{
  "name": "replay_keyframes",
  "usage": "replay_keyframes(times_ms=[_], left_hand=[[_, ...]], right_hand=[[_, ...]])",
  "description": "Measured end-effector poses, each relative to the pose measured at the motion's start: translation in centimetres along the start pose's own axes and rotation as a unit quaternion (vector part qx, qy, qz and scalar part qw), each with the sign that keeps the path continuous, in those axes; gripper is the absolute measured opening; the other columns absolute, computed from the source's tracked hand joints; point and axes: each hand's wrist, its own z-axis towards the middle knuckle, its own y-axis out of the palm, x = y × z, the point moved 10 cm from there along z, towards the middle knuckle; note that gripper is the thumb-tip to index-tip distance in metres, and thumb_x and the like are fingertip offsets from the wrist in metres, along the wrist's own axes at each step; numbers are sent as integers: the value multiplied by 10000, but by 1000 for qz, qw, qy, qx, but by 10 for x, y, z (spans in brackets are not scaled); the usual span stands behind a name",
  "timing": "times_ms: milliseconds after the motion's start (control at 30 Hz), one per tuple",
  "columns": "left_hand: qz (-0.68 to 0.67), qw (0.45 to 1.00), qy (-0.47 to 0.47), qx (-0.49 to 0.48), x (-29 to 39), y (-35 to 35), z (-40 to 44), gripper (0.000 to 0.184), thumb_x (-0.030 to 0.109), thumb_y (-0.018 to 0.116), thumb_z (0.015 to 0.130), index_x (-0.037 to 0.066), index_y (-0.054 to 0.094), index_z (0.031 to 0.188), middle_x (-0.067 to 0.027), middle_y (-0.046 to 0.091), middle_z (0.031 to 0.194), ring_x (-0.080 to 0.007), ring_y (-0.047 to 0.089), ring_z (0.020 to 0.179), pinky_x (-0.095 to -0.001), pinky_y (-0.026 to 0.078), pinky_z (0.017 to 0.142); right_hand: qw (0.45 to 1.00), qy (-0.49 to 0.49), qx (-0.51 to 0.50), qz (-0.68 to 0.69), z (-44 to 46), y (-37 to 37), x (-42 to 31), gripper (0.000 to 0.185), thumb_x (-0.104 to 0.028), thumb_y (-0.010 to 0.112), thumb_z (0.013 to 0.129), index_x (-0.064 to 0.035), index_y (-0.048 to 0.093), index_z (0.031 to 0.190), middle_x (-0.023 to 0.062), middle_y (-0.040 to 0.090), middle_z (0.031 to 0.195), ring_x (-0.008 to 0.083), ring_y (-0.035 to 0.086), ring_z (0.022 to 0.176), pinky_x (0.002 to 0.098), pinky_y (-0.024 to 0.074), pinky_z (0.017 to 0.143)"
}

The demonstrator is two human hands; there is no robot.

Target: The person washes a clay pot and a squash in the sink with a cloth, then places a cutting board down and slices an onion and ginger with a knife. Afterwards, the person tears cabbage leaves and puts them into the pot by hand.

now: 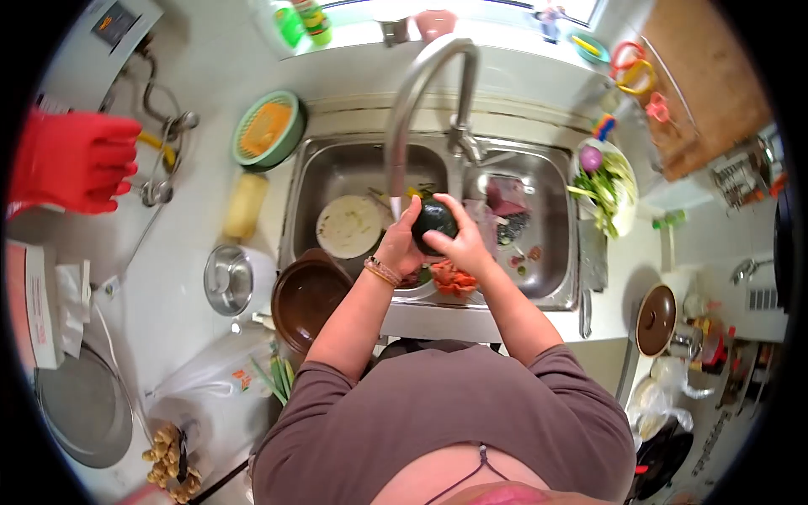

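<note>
Over the divider of the double sink, both my hands hold a dark green, rounded, shiny vegetable (438, 217), whose exact kind I cannot make out. My left hand (401, 242) curves round its left side, and my right hand (462, 244) grips it from the right with fingers on top. Just left of it, water runs from the curved metal tap (404, 109) by my left fingers. A white round board (347, 227) lies in the left basin. Below my hands are orange-red pieces (453, 278), partly hidden. Dark red pieces (507, 198) lie in the right basin.
A brown pot (307, 303) and a metal bowl (229, 280) stand left of the sink, near a green basket (269, 130). On the right are a bowl of leafy greens (619, 187) and a cleaver (594, 261). Red gloves (80, 160) hang at the left.
</note>
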Motion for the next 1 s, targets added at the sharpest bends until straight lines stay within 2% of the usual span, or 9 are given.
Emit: replay_keyframes(times_ms=[33, 200, 400, 467, 500, 633, 667, 733, 1000], left_hand=[[-61, 998, -4, -13, 8, -14, 1, 522, 599, 519, 882, 148, 565, 1141, -81, 627, 1087, -237, 627, 997, -470, 538, 827], [-160, 983, 78, -39, 42, -63, -3, 460, 511, 532, 905, 111, 598, 1122, -65, 640, 1069, -217, 637, 958, -408, 543, 820], [-25, 976, 202, 82, 74, -101, -8, 344, 331, 573, 922, 103, 515, 1174, -59, 588, 1099, -173, 590, 977, -339, 504, 839], [139, 930, 315, 130, 89, -104, -8, 330, 253, 602, 909, 93, 471, 1166, -55, 565, 1054, -156, 580, 931, -338, 512, 801], [86, 945, 279, 147, 84, -105, -5, 314, 278, 589, 911, 94, 496, 1148, -59, 580, 1053, -167, 588, 937, -337, 513, 801], [-111, 986, 116, 43, 63, -90, 21, 342, 399, 523, 916, 101, 576, 1076, -75, 629, 1041, -210, 604, 975, -353, 503, 843], [-206, 978, 42, 14, 54, -81, 25, 429, 493, 480, 903, 111, 614, 1044, -81, 651, 1033, -238, 606, 1000, -394, 494, 874], [-238, 970, 48, -18, 51, -67, 32, 491, 543, 443, 898, 118, 604, 1083, -80, 644, 1054, -256, 604, 997, -451, 486, 878], [37, 987, 30, 155, 28, -75, 20, 636, 668, 345, 901, 148, 515, 1225, -84, 576, 1180, -262, 591, 1038, -563, 490, 842]], right_hand=[[973, -155, 18, -172, 8, 23, -25, 719, -227, 771, 687, -21, 458, 1300, 202, 505, 1266, 324, 485, 1209, 391, 382, 1021], [945, -247, 57, -207, 24, 86, -31, 568, -227, 746, 716, -10, 534, 1197, 210, 563, 1115, 387, 532, 1060, 434, 413, 944], [996, 12, 88, -19, 87, 91, 45, 277, -232, 555, 896, -27, 633, 1065, 130, 632, 1032, 256, 614, 924, 348, 460, 868], [924, 275, -12, 264, 98, 105, 90, 281, -229, 523, 917, -32, 636, 1083, 132, 644, 992, 222, 629, 867, 333, 480, 823], [933, 306, -13, 189, 91, 101, 63, 295, -230, 504, 931, -9, 634, 1077, 142, 653, 975, 207, 633, 868, 332, 490, 810], [997, 20, 59, -40, 90, 81, 30, 304, -182, 437, 953, 41, 601, 1080, 155, 622, 1109, 255, 574, 1069, 346, 433, 938], [956, -144, 78, -245, 72, 86, -6, 315, -191, 486, 930, 39, 577, 1125, 181, 592, 1163, 303, 554, 1119, 349, 419, 956], [919, -234, 79, -307, 53, 81, -26, 336, -195, 530, 901, 27, 570, 1149, 212, 569, 1193, 331, 549, 1134, 357, 420, 958], [981, 166, 90, 44, 82, 30, 77, 295, -246, 513, 945, -38, 648, 1106, 93, 655, 998, 121, 576, 885, 294, 469, 794]])
